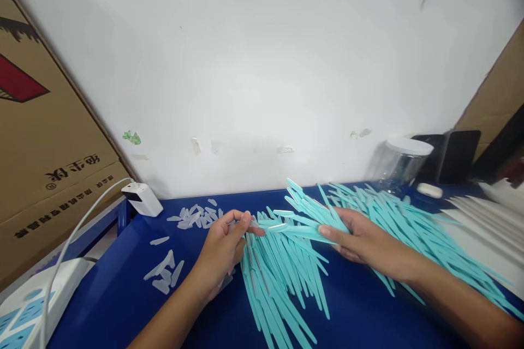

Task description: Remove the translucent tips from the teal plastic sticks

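Observation:
My right hand [354, 237] is closed around a fanned bunch of turquoise eyebrow razors [305, 207], their bladed ends toward the left. One razor of the bunch reaches across to my left hand [227, 242]. There, thumb and fingers pinch its tip, where a clear blade cap [253, 224] seems to sit, partly hidden by the fingers. Beneath both hands lies a loose pile of the same razors [282, 278], handles toward me. Left of my left hand, loose translucent caps [196, 216] lie in a heap, with several more caps [166, 272] nearer me.
Another large razor pile [421, 234] spreads across the right of the blue table [123, 294]. Behind it stands a clear jar with a white lid [403, 161]. A small white device [142, 199], a power strip [41, 300] and a cardboard box [53, 147] are at left. A white wall closes the back.

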The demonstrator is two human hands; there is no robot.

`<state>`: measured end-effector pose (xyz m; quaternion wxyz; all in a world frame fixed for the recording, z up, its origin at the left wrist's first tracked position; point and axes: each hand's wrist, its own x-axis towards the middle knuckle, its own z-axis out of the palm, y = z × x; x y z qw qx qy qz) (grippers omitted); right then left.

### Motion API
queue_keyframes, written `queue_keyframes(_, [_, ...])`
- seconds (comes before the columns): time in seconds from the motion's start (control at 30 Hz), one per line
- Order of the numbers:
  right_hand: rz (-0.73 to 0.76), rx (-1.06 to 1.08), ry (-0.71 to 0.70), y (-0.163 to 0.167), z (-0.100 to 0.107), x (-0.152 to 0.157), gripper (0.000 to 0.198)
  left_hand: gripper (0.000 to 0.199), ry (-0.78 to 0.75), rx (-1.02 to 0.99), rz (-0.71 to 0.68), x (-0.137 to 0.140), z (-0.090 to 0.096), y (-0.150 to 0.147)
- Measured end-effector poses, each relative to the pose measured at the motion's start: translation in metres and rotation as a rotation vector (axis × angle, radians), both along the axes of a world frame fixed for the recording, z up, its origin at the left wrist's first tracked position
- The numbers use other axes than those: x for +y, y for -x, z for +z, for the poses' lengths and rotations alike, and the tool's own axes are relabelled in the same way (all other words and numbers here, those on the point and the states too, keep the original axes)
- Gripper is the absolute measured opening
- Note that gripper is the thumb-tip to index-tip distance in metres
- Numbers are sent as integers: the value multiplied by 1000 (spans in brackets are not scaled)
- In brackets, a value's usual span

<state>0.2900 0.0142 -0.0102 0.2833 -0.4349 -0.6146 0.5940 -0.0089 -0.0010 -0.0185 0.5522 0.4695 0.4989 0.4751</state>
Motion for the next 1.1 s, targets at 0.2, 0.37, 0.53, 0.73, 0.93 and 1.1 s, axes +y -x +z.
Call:
queue_keyframes(0.2, [-32, -34, 0, 0, 1, -2, 54, 45, 56, -76, 37, 3, -5, 5])
queue_keyframes(0.37, [-156, -89, 46, 2, 4, -4, 77, 46, 80, -94, 55, 3, -5, 5])
queue_keyframes(0.53, [-209, -131, 79, 1, 5, -5, 100, 46, 83, -124, 71, 3, -4, 5])
queue_keyframes(0.73, [-196, -137, 49, -3, 2, -4, 104, 44, 92, -96, 68, 2, -4, 3])
queue_keyframes(0.93, [-227, -145, 64, -3, 0, -4, 113, 48, 76, -75, 121, 4, -5, 4])
queue_keyframes(1.1, [-202, -152, 61, -5, 1, -5, 106, 45, 91, -95, 108, 5, -7, 5])
